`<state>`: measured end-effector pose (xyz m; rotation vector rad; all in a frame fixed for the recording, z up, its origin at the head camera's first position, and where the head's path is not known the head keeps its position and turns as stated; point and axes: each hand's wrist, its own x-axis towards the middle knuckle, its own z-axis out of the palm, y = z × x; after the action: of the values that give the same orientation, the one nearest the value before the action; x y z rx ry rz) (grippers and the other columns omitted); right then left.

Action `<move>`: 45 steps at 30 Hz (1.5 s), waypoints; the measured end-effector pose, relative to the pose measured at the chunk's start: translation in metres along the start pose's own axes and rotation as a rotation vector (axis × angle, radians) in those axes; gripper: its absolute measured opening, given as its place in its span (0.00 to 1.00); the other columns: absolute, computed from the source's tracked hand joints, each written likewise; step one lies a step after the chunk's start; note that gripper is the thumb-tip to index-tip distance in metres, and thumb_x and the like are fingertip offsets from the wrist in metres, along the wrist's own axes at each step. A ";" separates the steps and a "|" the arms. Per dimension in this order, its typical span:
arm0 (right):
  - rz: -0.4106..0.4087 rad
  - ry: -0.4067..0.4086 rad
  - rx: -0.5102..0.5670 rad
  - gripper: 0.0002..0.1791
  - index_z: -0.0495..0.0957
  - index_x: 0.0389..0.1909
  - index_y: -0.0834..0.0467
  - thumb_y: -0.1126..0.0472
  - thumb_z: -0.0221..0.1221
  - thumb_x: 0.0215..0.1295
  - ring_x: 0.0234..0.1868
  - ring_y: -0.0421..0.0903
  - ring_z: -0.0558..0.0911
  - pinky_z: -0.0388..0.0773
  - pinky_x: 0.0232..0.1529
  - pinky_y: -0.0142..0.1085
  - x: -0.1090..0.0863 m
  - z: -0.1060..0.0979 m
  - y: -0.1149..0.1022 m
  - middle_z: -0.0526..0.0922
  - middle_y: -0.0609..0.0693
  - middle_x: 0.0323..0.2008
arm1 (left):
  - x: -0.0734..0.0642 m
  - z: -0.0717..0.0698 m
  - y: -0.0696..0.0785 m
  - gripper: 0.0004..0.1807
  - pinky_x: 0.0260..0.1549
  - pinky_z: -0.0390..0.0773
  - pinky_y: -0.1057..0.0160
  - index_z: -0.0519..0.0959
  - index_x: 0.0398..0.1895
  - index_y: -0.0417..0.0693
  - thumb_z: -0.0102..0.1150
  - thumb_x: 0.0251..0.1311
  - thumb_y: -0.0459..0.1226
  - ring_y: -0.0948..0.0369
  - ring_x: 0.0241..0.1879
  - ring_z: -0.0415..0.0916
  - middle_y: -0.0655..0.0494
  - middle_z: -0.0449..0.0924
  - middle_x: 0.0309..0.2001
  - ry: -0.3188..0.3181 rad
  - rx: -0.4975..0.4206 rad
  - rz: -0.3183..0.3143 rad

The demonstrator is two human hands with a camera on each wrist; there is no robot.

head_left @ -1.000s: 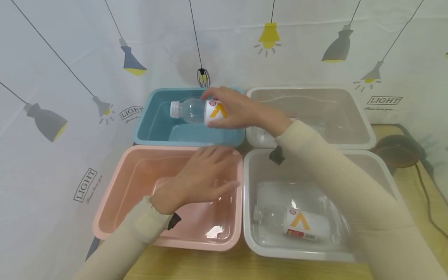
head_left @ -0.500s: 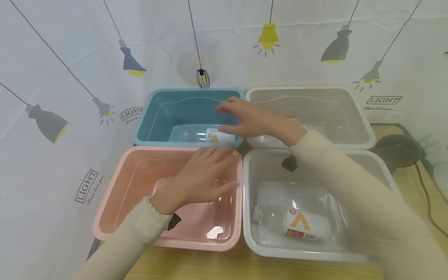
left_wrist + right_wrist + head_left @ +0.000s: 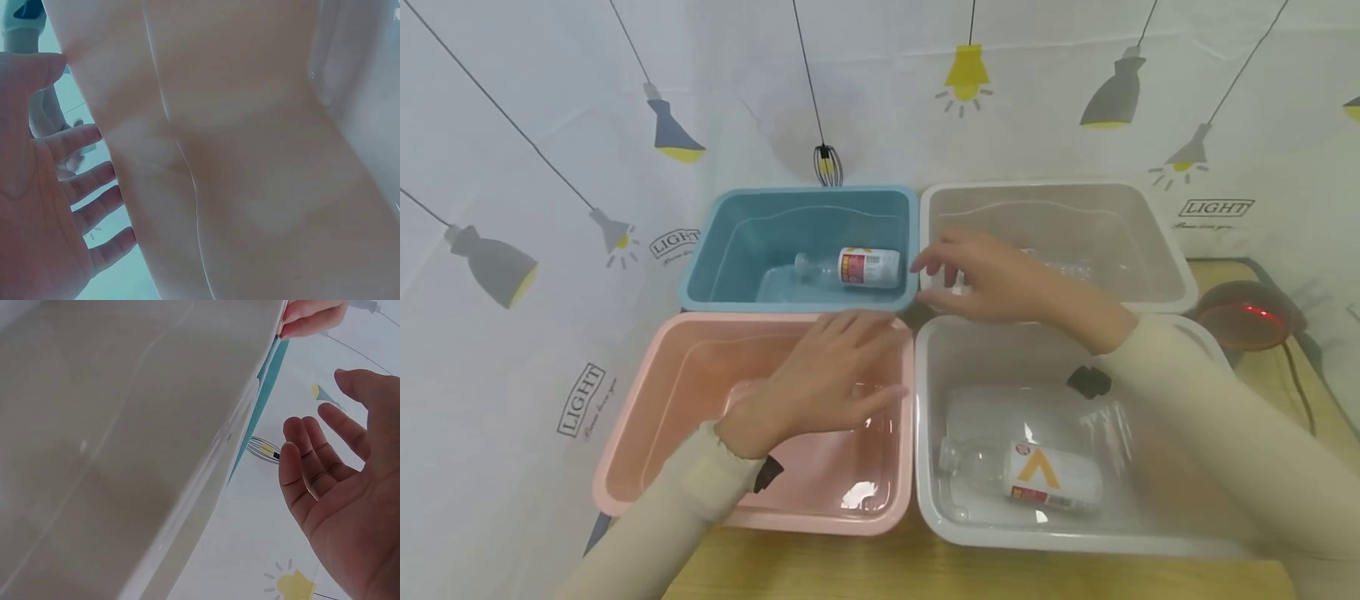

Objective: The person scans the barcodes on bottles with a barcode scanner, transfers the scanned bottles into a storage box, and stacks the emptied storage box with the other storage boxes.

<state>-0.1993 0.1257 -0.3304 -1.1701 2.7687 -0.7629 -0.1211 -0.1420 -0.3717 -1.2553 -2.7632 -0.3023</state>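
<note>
A clear bottle with a white, red and orange label (image 3: 868,268) lies on its side in the blue basin (image 3: 805,193). My right hand (image 3: 996,279) hovers to the right of that basin, fingers loosely bent and holding nothing. My left hand (image 3: 820,375) is over the pink basin (image 3: 632,400), its fingers outstretched near the back rim. In the left wrist view the left palm (image 3: 44,187) is bare. The right wrist view shows the right hand (image 3: 350,481) with nothing in it. Another labelled bottle (image 3: 1052,477) lies in the front right grey basin (image 3: 927,467).
At the back right, a beige-grey basin (image 3: 1060,188) holds clear plastic bottles (image 3: 1067,268), partly hidden by the right hand. A dark round device (image 3: 1247,317) with a red light sits on the wooden table (image 3: 970,571). A lamp-patterned sheet (image 3: 880,100) stands behind.
My right hand has let go of the bottle in the blue basin and moved right. The bottle has rolled, turning its label. The left hand stays put. The device's red light now shows.
</note>
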 end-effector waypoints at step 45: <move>0.026 -0.336 -0.097 0.27 0.81 0.63 0.45 0.41 0.70 0.65 0.54 0.47 0.87 0.86 0.56 0.50 -0.103 0.050 -0.018 0.86 0.45 0.56 | -0.001 0.001 -0.001 0.32 0.75 0.68 0.43 0.75 0.72 0.57 0.56 0.71 0.59 0.48 0.72 0.69 0.51 0.72 0.73 0.012 0.018 -0.001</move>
<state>-0.1026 0.1644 -0.3812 -1.1516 2.5576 -0.3887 -0.1208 -0.1431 -0.3730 -1.2441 -2.7502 -0.2834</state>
